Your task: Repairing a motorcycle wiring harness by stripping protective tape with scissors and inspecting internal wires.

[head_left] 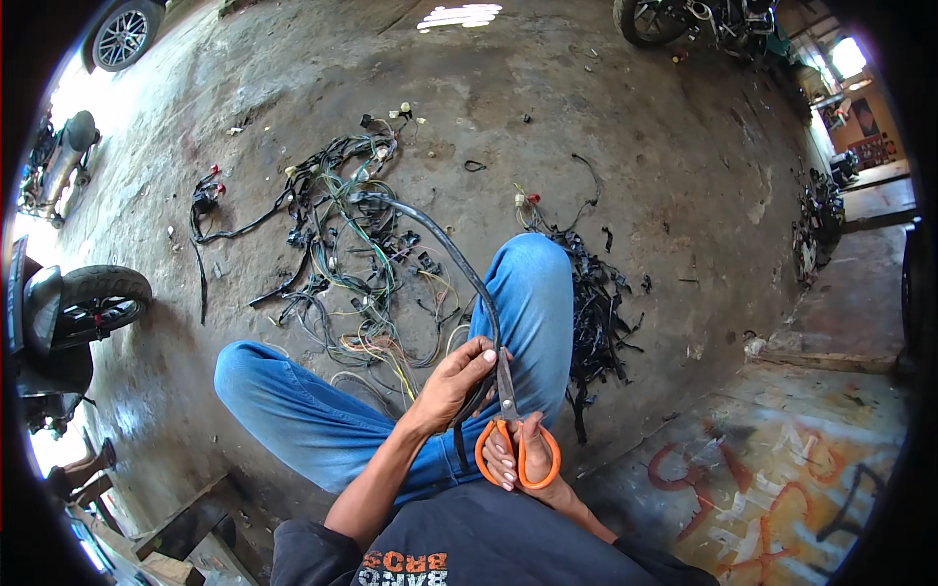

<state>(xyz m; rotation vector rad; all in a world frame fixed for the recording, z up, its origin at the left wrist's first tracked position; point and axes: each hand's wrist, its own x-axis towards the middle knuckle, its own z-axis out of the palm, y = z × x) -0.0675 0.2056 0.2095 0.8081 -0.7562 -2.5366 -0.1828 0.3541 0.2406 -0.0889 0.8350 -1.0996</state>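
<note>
Concrete floor (703, 322), cable (464, 264) (scissors (506, 398) alongside)

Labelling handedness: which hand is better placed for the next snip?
Likely the right hand: it holds orange-handled scissors, blades beside the black harness trunk, which the left hand pinches.

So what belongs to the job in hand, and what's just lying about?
Likely the job:
orange-handled scissors, in the right hand
black cable, in the left hand
wiring heap

Likely just around:
black scraps
motorcycle, top right
car wheel, top left
</note>
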